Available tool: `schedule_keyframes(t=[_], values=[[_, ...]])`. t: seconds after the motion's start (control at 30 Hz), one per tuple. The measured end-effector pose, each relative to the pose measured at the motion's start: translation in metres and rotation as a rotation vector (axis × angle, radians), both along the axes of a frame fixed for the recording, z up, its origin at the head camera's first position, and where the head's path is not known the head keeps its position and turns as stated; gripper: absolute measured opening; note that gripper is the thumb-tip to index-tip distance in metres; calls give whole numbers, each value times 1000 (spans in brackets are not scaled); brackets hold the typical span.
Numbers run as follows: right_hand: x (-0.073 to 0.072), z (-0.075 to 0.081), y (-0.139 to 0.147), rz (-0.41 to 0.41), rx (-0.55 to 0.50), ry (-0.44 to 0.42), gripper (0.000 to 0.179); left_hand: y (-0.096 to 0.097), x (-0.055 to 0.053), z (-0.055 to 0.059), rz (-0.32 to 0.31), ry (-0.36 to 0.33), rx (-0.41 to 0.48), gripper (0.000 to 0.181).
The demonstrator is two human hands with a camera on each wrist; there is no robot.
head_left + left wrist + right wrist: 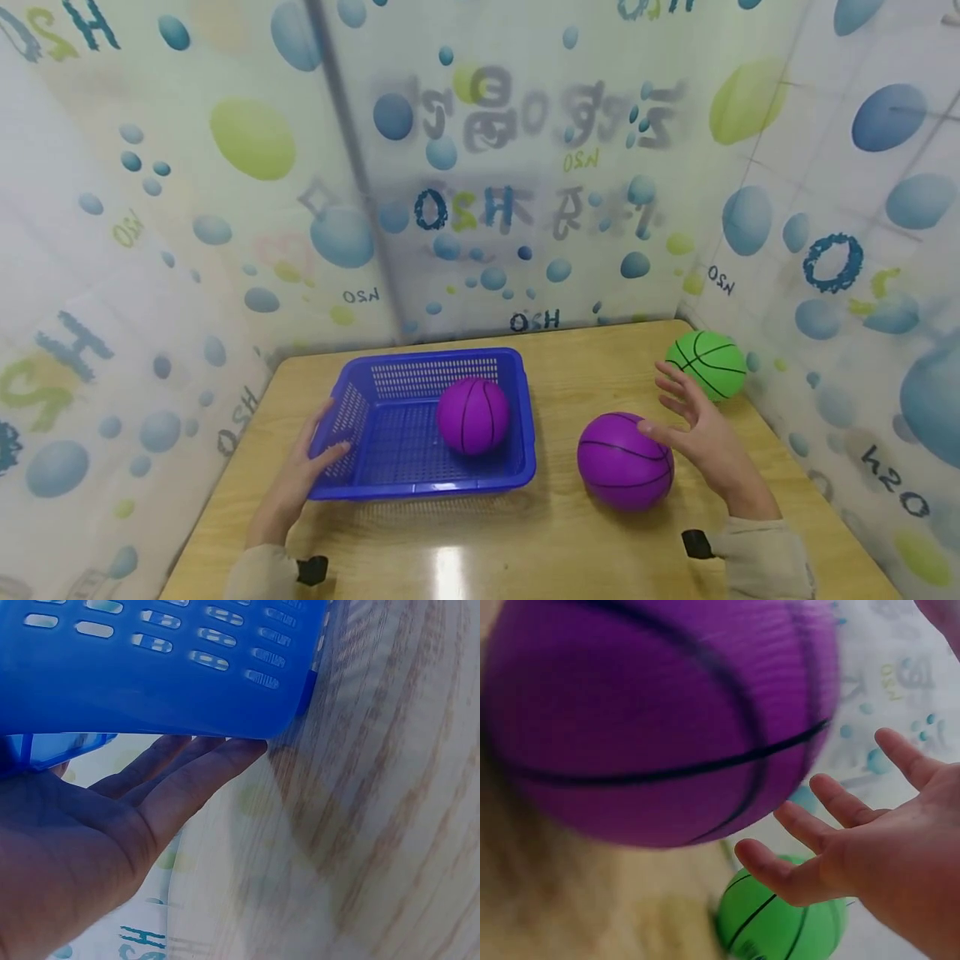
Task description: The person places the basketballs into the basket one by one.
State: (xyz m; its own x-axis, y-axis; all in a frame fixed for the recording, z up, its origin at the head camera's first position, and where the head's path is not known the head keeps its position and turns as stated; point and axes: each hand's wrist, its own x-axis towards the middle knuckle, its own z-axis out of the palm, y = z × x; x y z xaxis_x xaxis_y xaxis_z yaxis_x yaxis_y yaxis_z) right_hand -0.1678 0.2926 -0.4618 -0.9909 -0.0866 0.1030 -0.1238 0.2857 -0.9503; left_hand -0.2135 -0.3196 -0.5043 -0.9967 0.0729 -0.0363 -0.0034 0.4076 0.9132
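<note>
A blue plastic basket (420, 487) with perforated walls stands at the left of the table, holding a purple ball (472, 417) with black lines. My left hand (292, 475) grips its left rim, thumb over the inside and fingers along the outer wall; the left wrist view shows those fingers (206, 776) under the rim edge. Right of the basket, another purple ball (625, 461) rests on the wood. Over its right side my right hand (701, 437) is held with fingers spread, the thumb overlapping the ball in the head view. Behind that hand lies a green ball (707, 364).
The wooden table (450, 542) reaches back to a patterned curtain (480, 292) with blue and green dots, which also hangs along both sides. The green ball is close to the table's right edge. A black band (697, 544) shows at the right sleeve.
</note>
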Motion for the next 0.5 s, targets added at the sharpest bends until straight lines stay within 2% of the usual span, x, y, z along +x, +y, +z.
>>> schedule_keyframes(t=[0.23, 0.5], values=[[5, -25, 1, 9, -29, -53, 90, 1, 0, 3, -4, 7, 4, 84], [8, -45, -11, 26, -61, -75, 91, 3, 2, 2, 6, 14, 19, 84]])
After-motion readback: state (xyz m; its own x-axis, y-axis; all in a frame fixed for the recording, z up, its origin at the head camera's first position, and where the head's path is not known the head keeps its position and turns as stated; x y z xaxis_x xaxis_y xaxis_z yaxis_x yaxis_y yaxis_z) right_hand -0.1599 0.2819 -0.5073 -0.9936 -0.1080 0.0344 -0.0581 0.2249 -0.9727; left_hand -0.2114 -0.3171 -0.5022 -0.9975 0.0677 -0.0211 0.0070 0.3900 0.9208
